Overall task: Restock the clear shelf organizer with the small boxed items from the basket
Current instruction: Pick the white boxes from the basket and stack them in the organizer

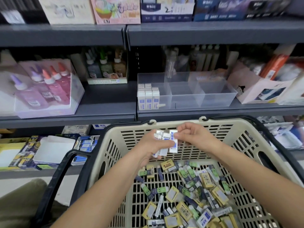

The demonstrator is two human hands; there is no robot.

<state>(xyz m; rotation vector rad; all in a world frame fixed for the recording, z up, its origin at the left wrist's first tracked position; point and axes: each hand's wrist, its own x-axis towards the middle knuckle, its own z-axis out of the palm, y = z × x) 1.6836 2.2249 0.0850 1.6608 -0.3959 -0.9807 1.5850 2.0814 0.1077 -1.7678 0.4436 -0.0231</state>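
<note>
Carrying, along one grey shelf [105,99], left to right: a case of pink glue bottles [49,89], a small carton of bottles [107,69], the clear organizer [213,99] and a pale cardboard box [256,91]; keeping white boxes [148,97] upright in the organizer's left compartment.

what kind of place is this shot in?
Most likely a stationery shop aisle: grey retail shelving with glue bottles in display cartons, a clear organizer part-stocked with white boxes, and a shopping basket of small boxed items.
</note>
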